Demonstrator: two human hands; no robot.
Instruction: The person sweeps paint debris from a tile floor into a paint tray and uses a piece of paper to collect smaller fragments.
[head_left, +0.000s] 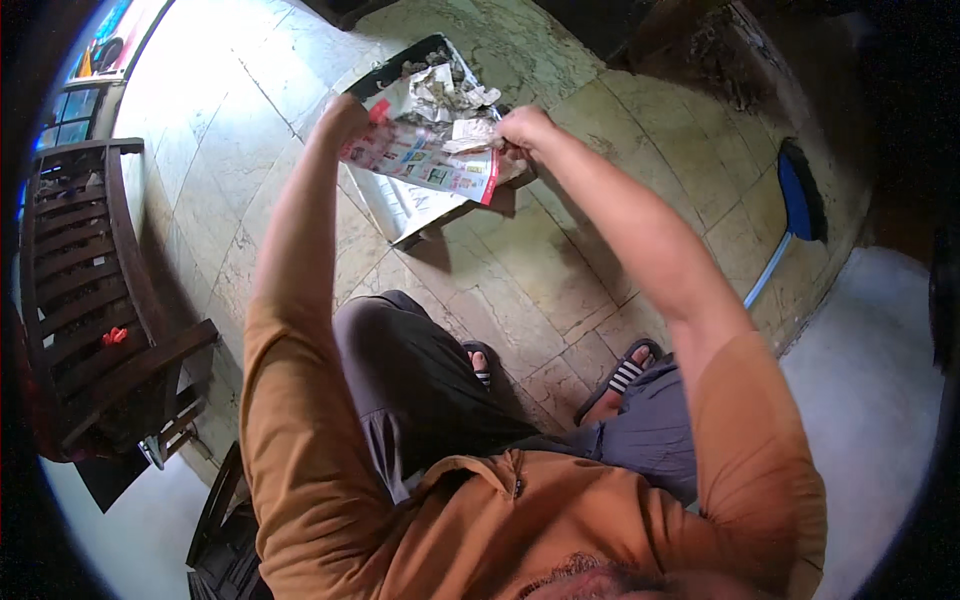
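A printed flyer sheet (425,162) with rows of small coloured pictures and a red edge is stretched between my two hands. My left hand (345,120) is closed on its left side, beside a small red patch. At the opposite side, my right hand (525,130) is closed on the sheet's edge, close to a crumpled piece of pale paper (474,135). More crumpled paper (436,94) and grey clumps lie on the sheet's far part. Beneath is a shallow white tray (392,205) with a dark far end, partly hidden by the sheet. My fingertips are mostly hidden.
Stone tiles (550,270) cover the floor around the tray. A dark wooden slatted bench (85,270) stands at the left with a small red item (115,336) on it. At the right, a blue broom (795,195) leans by the wall. My sandalled feet (622,378) are near the tray.
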